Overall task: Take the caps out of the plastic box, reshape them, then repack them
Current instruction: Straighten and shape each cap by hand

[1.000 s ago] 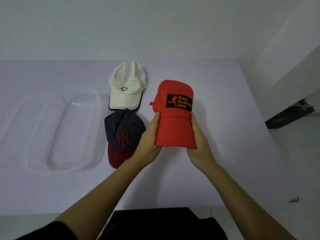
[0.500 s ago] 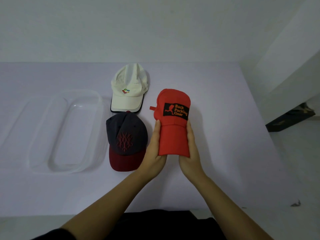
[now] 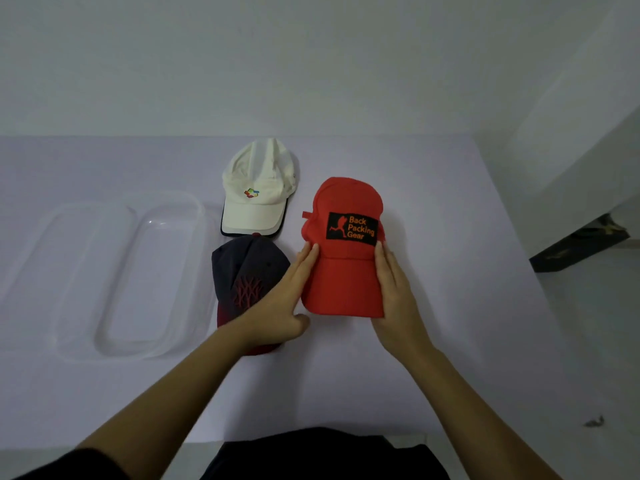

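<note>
A red cap (image 3: 343,271) with a black "Back Packing Gear" patch is at the centre, brim toward me. My left hand (image 3: 284,303) presses flat against the brim's left edge. My right hand (image 3: 394,289) grips its right edge. A dark grey cap (image 3: 242,271) with a maroon brim lies to the left, partly under my left wrist. A white cap (image 3: 258,192) with a small coloured logo lies behind it. The clear plastic box (image 3: 204,244) stands empty at the left.
The box's clear lid (image 3: 41,258) lies flat beside the box, further left. The white table (image 3: 467,323) ends at its right edge near a wall; a dark object (image 3: 578,247) lies on the floor beyond.
The brim, squeezed into a narrow curve half a second ago, has spread wider. My left hand has flattened and my thumb has come off the brim.
</note>
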`<action>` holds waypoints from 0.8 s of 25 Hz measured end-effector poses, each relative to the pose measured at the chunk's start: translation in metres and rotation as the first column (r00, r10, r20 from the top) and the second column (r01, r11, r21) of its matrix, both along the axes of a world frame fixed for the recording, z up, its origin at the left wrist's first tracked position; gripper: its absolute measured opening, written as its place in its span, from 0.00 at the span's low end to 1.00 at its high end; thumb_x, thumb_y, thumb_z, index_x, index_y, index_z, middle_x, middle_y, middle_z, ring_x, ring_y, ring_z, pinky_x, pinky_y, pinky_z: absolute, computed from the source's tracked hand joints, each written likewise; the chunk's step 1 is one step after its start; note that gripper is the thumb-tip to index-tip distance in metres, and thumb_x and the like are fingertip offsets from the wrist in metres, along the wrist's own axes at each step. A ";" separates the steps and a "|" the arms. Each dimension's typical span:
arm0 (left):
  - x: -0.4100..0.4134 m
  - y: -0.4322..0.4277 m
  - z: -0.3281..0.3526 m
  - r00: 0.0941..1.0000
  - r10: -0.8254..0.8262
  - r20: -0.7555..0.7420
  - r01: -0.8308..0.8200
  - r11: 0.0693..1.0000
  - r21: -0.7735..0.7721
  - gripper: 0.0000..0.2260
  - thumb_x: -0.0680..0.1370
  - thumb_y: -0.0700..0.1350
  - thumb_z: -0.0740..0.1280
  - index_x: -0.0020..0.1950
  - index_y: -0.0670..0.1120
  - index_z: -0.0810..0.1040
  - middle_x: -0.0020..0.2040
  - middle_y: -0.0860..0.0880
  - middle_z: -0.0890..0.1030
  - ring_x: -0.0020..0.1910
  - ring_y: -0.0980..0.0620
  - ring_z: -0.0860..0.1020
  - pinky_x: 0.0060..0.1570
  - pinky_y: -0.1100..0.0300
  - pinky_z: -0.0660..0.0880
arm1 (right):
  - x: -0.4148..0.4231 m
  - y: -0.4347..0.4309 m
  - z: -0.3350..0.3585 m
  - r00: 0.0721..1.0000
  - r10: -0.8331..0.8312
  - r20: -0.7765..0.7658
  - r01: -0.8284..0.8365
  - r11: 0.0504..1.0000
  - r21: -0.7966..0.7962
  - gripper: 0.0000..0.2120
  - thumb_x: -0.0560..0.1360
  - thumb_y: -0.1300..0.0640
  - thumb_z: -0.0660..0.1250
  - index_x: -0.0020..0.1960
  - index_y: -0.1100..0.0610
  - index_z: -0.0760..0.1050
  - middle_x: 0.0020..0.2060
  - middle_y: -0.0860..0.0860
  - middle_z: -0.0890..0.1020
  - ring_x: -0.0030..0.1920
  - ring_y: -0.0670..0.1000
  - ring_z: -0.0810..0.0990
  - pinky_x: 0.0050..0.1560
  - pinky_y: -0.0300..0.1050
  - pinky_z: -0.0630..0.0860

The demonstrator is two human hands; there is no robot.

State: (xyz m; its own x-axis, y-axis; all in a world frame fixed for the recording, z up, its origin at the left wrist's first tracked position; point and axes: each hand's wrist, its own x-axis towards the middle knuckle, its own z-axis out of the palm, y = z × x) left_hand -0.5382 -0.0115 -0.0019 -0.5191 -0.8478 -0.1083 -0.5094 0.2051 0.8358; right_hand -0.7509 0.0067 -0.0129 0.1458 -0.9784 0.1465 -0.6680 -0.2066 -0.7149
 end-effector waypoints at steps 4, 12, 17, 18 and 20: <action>0.000 -0.031 0.032 0.859 0.413 -0.302 -0.360 0.908 0.216 0.36 0.71 0.40 0.61 0.76 0.52 0.51 0.73 0.60 0.55 0.72 0.64 0.57 0.69 0.68 0.57 | -0.004 0.005 -0.002 0.986 0.035 -0.161 -0.053 0.993 -0.107 0.41 0.76 0.57 0.61 0.74 0.43 0.35 0.76 0.53 0.48 0.76 0.56 0.50 0.70 0.53 0.54; -0.007 -0.111 0.063 0.897 0.329 -0.294 -0.102 0.803 0.587 0.18 0.74 0.54 0.67 0.61 0.49 0.77 0.59 0.48 0.81 0.60 0.50 0.78 0.60 0.56 0.75 | -0.007 0.011 -0.007 0.950 0.054 -0.306 -0.130 0.964 -0.232 0.47 0.72 0.63 0.70 0.76 0.50 0.40 0.76 0.52 0.48 0.75 0.56 0.51 0.67 0.54 0.58; -0.010 -0.103 0.065 0.878 0.322 -0.355 -0.017 0.761 0.648 0.15 0.71 0.49 0.66 0.54 0.43 0.79 0.46 0.49 0.85 0.47 0.54 0.83 0.50 0.61 0.79 | -0.011 0.019 -0.018 0.945 0.075 -0.318 -0.134 0.977 -0.168 0.49 0.69 0.67 0.71 0.76 0.49 0.41 0.76 0.51 0.47 0.75 0.55 0.51 0.70 0.52 0.56; -0.011 -0.102 0.064 0.874 0.330 -0.356 -0.033 0.771 0.636 0.15 0.71 0.49 0.66 0.55 0.43 0.79 0.47 0.49 0.85 0.47 0.53 0.83 0.51 0.60 0.79 | -0.014 0.020 -0.019 0.940 0.110 -0.323 -0.162 0.977 -0.139 0.50 0.68 0.69 0.70 0.76 0.48 0.41 0.76 0.52 0.49 0.75 0.54 0.51 0.71 0.53 0.58; -0.012 -0.102 0.063 0.866 0.354 -0.352 -0.082 0.795 0.601 0.13 0.75 0.48 0.65 0.57 0.44 0.78 0.48 0.48 0.85 0.48 0.53 0.83 0.51 0.60 0.79 | -0.024 0.018 -0.011 0.961 0.212 -0.176 -0.213 0.977 0.014 0.49 0.67 0.72 0.61 0.75 0.42 0.41 0.77 0.47 0.48 0.76 0.47 0.49 0.74 0.49 0.57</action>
State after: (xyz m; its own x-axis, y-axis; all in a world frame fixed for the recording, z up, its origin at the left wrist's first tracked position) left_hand -0.5506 -0.1131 0.0612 -0.4339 -0.8050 -0.4045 -0.0465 -0.4284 0.9024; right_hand -0.7752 0.0246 -0.0235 0.3741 -0.9215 0.1044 -0.7233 -0.3603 -0.5891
